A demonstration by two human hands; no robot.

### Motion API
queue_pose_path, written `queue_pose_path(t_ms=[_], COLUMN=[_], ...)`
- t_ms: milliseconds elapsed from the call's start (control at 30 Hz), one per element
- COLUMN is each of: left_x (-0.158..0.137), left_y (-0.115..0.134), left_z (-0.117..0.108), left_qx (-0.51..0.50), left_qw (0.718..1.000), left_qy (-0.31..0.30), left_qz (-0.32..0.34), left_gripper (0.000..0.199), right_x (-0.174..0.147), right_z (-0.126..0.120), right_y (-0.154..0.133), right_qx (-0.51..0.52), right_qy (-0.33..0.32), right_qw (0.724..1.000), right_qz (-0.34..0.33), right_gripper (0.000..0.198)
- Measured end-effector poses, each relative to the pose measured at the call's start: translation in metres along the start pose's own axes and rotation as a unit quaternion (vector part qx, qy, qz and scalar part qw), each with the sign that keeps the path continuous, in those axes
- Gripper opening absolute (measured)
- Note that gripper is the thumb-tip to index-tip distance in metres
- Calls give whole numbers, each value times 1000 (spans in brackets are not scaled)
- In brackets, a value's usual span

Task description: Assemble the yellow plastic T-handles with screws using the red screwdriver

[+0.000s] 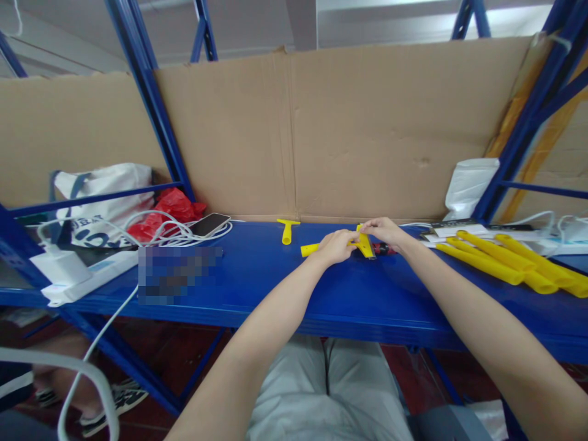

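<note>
My left hand (339, 246) is closed round the handle of a yellow T-shaped scraper (366, 247), which lies low over the blue table with its handle end sticking out to the left. At the far end of the scraper's head, the fingers of my right hand (382, 229) are pinched on it. A thin metal edge shows at the head's near corner. Just right of the head, partly hidden, is a red and black tool handle (384, 248). Further left, another yellow T-shaped scraper (287, 233) lies apart from my hands.
Several yellow tubes (514, 263) lie at the right of the blue table (257, 288). On the left are a phone (211, 225), white cables, a red plastic bag (172, 208), a power strip (98, 277) and a cloth bag (103, 196). A cardboard wall (367, 135) stands behind.
</note>
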State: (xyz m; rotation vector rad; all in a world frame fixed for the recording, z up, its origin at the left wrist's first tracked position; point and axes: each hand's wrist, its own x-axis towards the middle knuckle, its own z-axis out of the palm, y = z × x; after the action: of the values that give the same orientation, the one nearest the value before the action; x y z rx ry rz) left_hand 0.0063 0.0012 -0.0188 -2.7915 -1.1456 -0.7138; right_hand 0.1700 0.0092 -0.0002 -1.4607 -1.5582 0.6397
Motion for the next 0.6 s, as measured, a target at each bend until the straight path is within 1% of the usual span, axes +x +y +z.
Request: queue_pose_path(t_ms=[233, 433, 500, 567, 600], left_x=[0, 0, 1, 2, 2], left_y=[0, -1, -2, -4, -5], left_z=[0, 1, 1, 2, 2], left_qx=[-3, -2, -7, -15, -19], left_qw=[1000, 1000, 1000, 1000, 999], left_qy=[3, 10, 17, 26, 31], left_qz=[-4, -7, -6, -4, -4], left_gripper=[26, 27, 26, 25, 25], right_x=[-1, 0, 2, 3, 4], right_z=[2, 8, 9, 9, 8], right_y=[-1, 0, 1, 2, 1], right_qx=[-3, 27, 40, 49, 51], right_qy=[15, 15, 33, 66, 79], right_qw=[1000, 999, 999, 997, 996], right_qz=[1, 8, 3, 2, 7], right_gripper=[9, 10, 7, 4, 7])
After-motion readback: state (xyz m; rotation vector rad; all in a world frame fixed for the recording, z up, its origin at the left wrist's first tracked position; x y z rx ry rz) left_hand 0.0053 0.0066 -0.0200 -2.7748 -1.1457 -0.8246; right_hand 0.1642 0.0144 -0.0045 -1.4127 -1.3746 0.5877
